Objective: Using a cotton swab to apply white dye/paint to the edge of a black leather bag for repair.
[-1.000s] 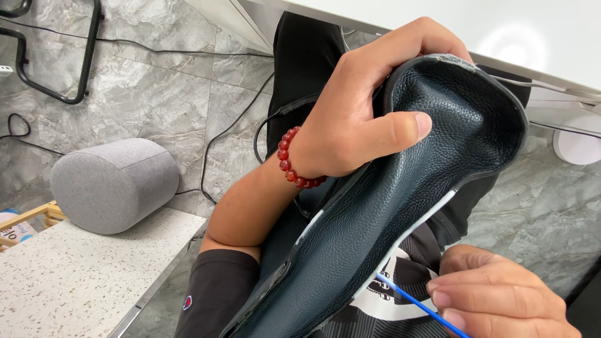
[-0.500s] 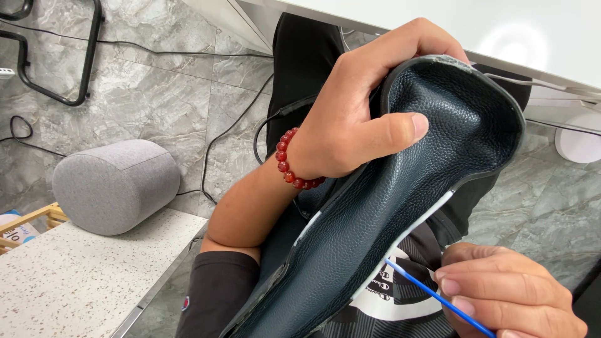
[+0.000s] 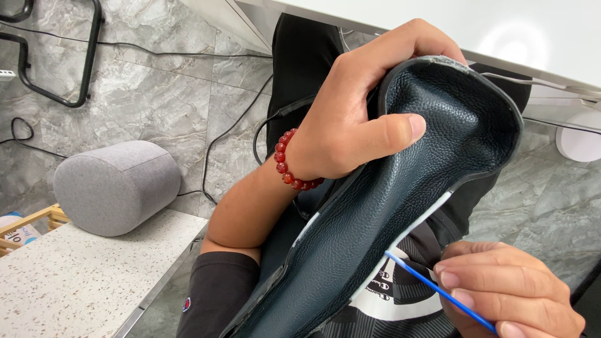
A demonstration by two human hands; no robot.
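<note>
- Fingers [image 3: 400, 47] of the left hand [image 3: 357, 119] curl over the top edge of one dark leather piece [image 3: 400, 219], thumb pressed flat on its grain, clamped tight.
- Right hand [image 3: 507, 291], fingers together, pinches one thin blue stick [image 3: 432, 285]; its tip meets the leather's pale edge just left of those fingertips.
- One red bead bracelet [image 3: 291, 166] rings the left wrist.
- One grey cylinder stool [image 3: 116, 186] stands well left of the fingers.
- One wooden crate [image 3: 37, 220], contents unclear.

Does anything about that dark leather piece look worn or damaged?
Yes. The leather piece, gripped by the left hand, looks scuffed pale along its top rim. The right hand touches a blue stick to its white-edged side.
</note>
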